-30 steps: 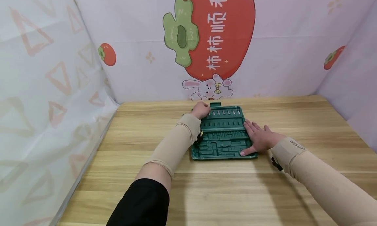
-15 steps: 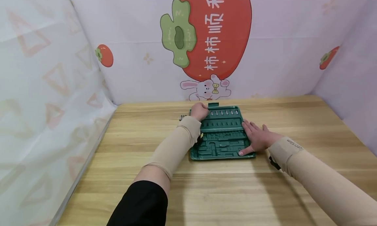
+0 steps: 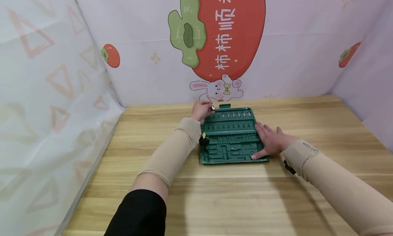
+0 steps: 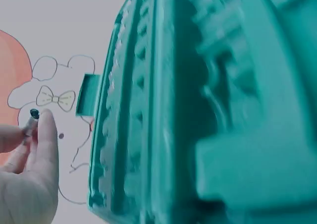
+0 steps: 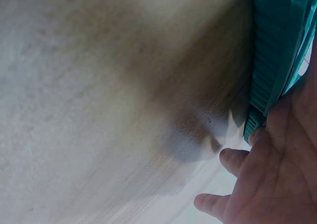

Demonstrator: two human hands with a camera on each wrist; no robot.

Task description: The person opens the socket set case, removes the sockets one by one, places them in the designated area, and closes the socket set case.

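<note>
My left hand (image 3: 202,110) is raised over the far left corner of a green plastic tool case (image 3: 231,133). Between thumb and fingertips it pinches a small shiny metal socket (image 4: 33,116), its dark opening visible in the left wrist view. Several more small metal sockets (image 3: 239,114) sit in the case's far row, towards the right; the slots at that row's left end show bare green. My right hand (image 3: 271,139) lies spread against the case's right edge, thumb over the near right corner and fingers straight along the side.
The case lies flat on a wood-grain table (image 3: 233,202), its green latch tab (image 3: 224,106) pointing to the back wall. Moulded recesses fill its nearer half. A printed cloth (image 3: 147,75) hangs right behind the table, and another white cloth (image 3: 55,102) borders the left side.
The left hand has lifted from the far row and turned, bringing the pinched socket into view. Small metal pieces seen left of that hand half a second ago no longer show. The right hand stays.
</note>
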